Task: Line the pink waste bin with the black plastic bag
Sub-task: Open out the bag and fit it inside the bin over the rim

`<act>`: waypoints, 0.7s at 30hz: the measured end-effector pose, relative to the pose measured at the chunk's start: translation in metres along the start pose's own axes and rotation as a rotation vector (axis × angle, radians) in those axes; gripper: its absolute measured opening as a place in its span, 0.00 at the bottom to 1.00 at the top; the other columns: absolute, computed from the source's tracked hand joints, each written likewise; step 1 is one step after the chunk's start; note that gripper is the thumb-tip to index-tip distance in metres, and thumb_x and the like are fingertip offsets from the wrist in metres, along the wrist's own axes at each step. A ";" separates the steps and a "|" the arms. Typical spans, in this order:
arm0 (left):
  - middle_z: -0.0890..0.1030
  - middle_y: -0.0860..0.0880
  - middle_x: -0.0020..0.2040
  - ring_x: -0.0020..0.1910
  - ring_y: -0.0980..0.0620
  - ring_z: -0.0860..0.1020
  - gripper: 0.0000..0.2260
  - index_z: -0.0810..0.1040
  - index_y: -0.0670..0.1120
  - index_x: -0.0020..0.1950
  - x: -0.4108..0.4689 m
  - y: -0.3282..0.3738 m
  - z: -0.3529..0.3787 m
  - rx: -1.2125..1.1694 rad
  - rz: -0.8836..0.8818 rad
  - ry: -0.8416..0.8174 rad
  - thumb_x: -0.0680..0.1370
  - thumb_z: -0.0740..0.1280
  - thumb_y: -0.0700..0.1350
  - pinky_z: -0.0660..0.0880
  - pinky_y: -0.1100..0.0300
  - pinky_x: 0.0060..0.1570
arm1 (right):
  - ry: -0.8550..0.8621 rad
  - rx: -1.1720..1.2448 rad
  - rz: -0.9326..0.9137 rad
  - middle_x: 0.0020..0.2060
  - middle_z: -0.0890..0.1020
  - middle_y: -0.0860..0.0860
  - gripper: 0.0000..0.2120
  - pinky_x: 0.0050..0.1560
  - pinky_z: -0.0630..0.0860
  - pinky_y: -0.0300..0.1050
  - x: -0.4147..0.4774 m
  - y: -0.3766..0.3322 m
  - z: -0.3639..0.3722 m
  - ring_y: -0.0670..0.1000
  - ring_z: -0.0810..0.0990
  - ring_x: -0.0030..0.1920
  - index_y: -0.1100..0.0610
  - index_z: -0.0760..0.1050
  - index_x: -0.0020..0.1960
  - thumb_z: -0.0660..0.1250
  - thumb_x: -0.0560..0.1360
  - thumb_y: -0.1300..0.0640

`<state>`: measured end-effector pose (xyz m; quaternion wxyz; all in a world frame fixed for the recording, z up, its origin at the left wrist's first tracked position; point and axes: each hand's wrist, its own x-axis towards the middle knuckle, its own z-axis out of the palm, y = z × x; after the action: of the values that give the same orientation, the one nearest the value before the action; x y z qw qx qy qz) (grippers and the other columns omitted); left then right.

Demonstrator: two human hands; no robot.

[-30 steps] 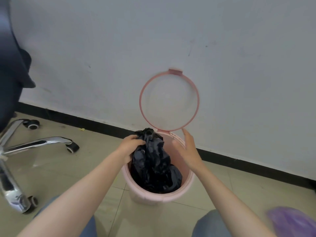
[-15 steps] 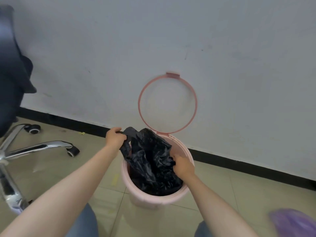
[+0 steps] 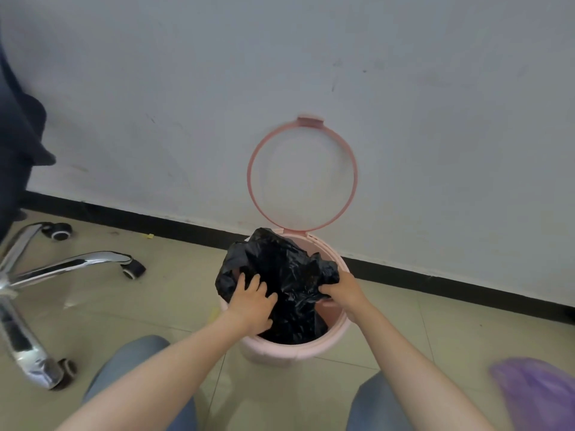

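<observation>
The pink waste bin (image 3: 292, 353) stands on the tiled floor by the wall, its ring lid (image 3: 302, 174) tipped up against the wall. A crumpled black plastic bag (image 3: 280, 269) fills the bin's mouth and bulges over the left and back rim. My left hand (image 3: 253, 301) lies on the bag at the left rim, fingers spread into the plastic. My right hand (image 3: 342, 290) pinches a fold of the bag at the right rim. The bin's inner pink wall shows below my right hand.
An office chair's chrome base (image 3: 37, 281) with black castors stands on the floor to the left. A black skirting strip (image 3: 435, 284) runs along the white wall. A purple plastic bag (image 3: 538, 393) lies at the lower right. My knees in jeans flank the bin.
My left hand came back from outside the left rim onto the bag over the bin. My right hand shifted right to the rim with a fold; the bag now spreads over the left rim.
</observation>
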<state>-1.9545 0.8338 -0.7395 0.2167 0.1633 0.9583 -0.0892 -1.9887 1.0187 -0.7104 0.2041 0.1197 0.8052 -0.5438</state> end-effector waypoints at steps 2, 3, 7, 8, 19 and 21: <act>0.56 0.39 0.75 0.74 0.37 0.53 0.25 0.59 0.47 0.73 0.004 -0.008 -0.004 0.018 -0.043 0.006 0.76 0.60 0.47 0.51 0.39 0.71 | 0.020 0.054 -0.026 0.48 0.77 0.55 0.20 0.25 0.78 0.33 -0.004 -0.002 -0.003 0.47 0.78 0.36 0.60 0.69 0.62 0.61 0.73 0.73; 0.57 0.38 0.74 0.73 0.37 0.56 0.24 0.60 0.46 0.72 0.003 -0.011 -0.008 0.020 -0.057 0.004 0.76 0.61 0.43 0.55 0.40 0.70 | 0.054 0.101 -0.039 0.48 0.77 0.55 0.19 0.25 0.78 0.33 -0.005 -0.003 -0.006 0.48 0.78 0.35 0.61 0.70 0.61 0.60 0.73 0.73; 0.69 0.38 0.63 0.63 0.39 0.67 0.20 0.70 0.43 0.64 0.001 -0.031 -0.024 -0.052 -0.036 -0.060 0.74 0.57 0.30 0.65 0.47 0.66 | 0.298 0.368 -0.057 0.51 0.77 0.58 0.19 0.31 0.81 0.36 0.002 -0.001 -0.028 0.56 0.80 0.39 0.63 0.69 0.63 0.59 0.73 0.73; 0.71 0.39 0.60 0.59 0.40 0.70 0.20 0.72 0.44 0.61 0.001 -0.037 -0.027 -0.101 0.002 -0.074 0.73 0.56 0.28 0.68 0.49 0.63 | 0.366 0.357 -0.070 0.54 0.77 0.59 0.20 0.40 0.83 0.42 0.005 0.001 -0.033 0.59 0.80 0.44 0.63 0.67 0.64 0.59 0.73 0.72; 0.77 0.46 0.59 0.64 0.45 0.67 0.19 0.75 0.49 0.60 -0.016 -0.088 -0.065 -0.068 -0.131 0.166 0.75 0.56 0.33 0.62 0.53 0.62 | 0.253 -1.585 -0.728 0.57 0.82 0.54 0.29 0.68 0.60 0.58 -0.003 0.022 -0.023 0.59 0.76 0.62 0.51 0.78 0.53 0.77 0.52 0.59; 0.74 0.45 0.62 0.67 0.43 0.64 0.14 0.74 0.47 0.59 -0.019 -0.081 -0.063 0.131 -0.187 0.218 0.76 0.57 0.37 0.58 0.48 0.68 | -0.033 -1.582 -0.706 0.57 0.80 0.52 0.27 0.73 0.45 0.57 -0.012 0.019 -0.016 0.55 0.70 0.66 0.50 0.69 0.65 0.68 0.67 0.57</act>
<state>-1.9907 0.7687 -0.6668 0.0908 0.0958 0.9793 -0.1531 -1.9735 1.0408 -0.7154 0.0584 -0.3225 0.9339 0.1430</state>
